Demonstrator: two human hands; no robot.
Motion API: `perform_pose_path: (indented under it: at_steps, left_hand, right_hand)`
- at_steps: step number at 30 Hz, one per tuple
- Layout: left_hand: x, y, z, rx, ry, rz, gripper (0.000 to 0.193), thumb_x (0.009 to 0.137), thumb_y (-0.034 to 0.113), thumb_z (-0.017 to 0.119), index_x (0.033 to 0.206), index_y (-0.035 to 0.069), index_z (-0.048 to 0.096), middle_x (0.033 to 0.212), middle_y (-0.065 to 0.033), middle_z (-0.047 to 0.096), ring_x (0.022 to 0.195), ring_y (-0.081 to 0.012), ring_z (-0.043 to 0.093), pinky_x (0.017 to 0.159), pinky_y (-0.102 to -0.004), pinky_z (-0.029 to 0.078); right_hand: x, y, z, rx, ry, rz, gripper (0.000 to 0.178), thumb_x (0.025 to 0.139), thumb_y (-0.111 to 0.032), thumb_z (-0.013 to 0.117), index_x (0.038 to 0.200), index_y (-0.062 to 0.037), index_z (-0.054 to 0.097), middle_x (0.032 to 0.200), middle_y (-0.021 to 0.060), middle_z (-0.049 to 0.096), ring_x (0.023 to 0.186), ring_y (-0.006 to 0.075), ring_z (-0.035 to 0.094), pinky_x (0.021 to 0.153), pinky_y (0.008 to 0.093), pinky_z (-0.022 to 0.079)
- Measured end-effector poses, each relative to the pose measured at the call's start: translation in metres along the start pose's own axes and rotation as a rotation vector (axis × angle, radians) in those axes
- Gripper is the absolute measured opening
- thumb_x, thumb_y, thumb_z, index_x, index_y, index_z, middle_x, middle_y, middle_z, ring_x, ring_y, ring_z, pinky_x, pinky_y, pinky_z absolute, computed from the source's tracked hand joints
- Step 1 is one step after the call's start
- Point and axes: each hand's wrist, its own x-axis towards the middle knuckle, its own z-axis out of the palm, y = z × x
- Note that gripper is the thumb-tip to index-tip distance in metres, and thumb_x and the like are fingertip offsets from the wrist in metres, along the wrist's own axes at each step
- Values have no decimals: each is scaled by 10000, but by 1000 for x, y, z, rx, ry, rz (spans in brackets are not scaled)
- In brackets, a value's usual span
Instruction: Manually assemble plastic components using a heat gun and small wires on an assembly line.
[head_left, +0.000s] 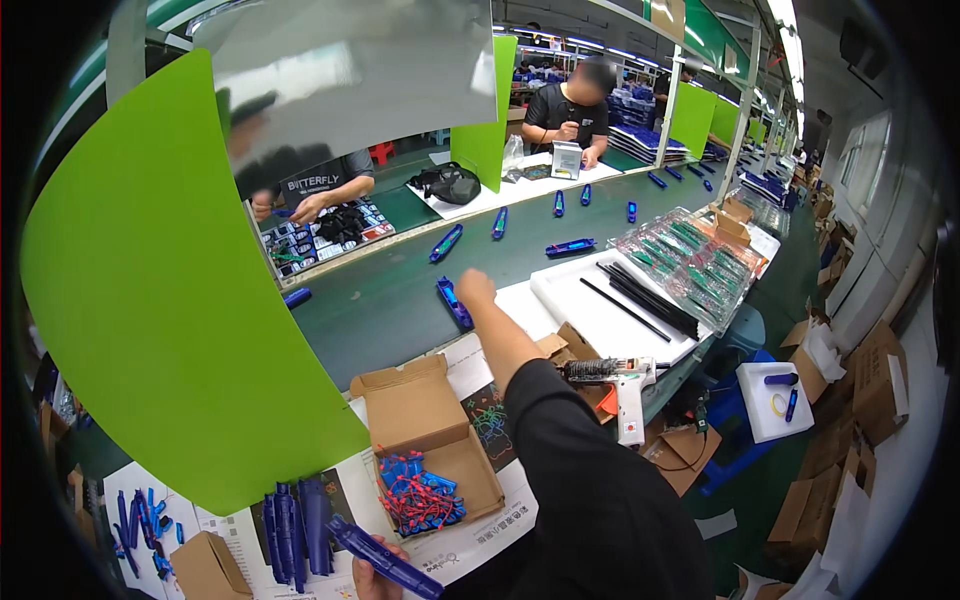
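Low in the view, my left hand is closed around a long blue plastic housing, which slants down to the right. Several similar blue shells lie side by side just left of it. My right arm stretches forward over the green conveyor belt. There my right hand, with its fingers curled, is right beside a blue housing with parts inside; whether it grips anything is hidden. Between my hands stands an open cardboard box holding small blue parts with red wires.
A glue gun rests right of my arm. Beyond it are black tubes on a white foam board and clear trays of green circuit boards. A green partition rises at left. Co-workers sit across the belt, where more housings lie.
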Motion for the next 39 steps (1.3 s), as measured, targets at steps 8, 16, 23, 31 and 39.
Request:
perform_pose_path:
  at_steps: [8, 16, 23, 31, 39]
  left_hand:
    - [1, 10, 14, -77, 211, -41, 677, 783, 602, 553, 1185, 66, 457, 812, -56, 559, 678, -185, 541, 657, -337, 467]
    - [15, -7, 7, -49, -65, -102, 600, 922, 556, 331, 1180, 31, 465, 715, -50, 504, 588, -153, 463, 593, -306, 366]
    - [9, -5, 5, 8, -44, -30, 566, 927, 537, 341, 1174, 36, 436, 701, -47, 495, 584, -126, 461, 583, -272, 361]
    - [5, -7, -1, -22, -57, 29, 593, 914, 534, 382, 1199, 17, 430, 762, -61, 534, 647, -136, 476, 630, -284, 382]
    - [6, -3, 2, 24, -43, -7, 626, 908, 531, 402, 1224, -10, 414, 790, -82, 543, 700, -158, 493, 663, -297, 408]
  right_hand:
    - [-151, -1, -215, 384, -432, -750, 226, 882, -181, 541, 1006, -12, 626, 654, 38, 628, 613, 96, 596, 550, 258, 464]
    - [-263, 179, -306, 221, -177, -24, 340, 897, -218, 532, 653, 17, 550, 594, 36, 591, 559, 69, 552, 501, 217, 413]
    - [-248, 228, -233, -1, -327, 270, 495, 816, -460, 608, 793, 34, 622, 627, 61, 616, 522, 128, 586, 464, 263, 459]
    - [-243, 224, -236, 80, -122, 3, 355, 776, -307, 683, 759, 43, 626, 636, 45, 602, 560, 86, 554, 514, 245, 429]
    - [-237, 206, -225, 547, -428, 100, 352, 713, -42, 617, 1040, 12, 498, 844, 104, 604, 620, 178, 598, 550, 302, 488]
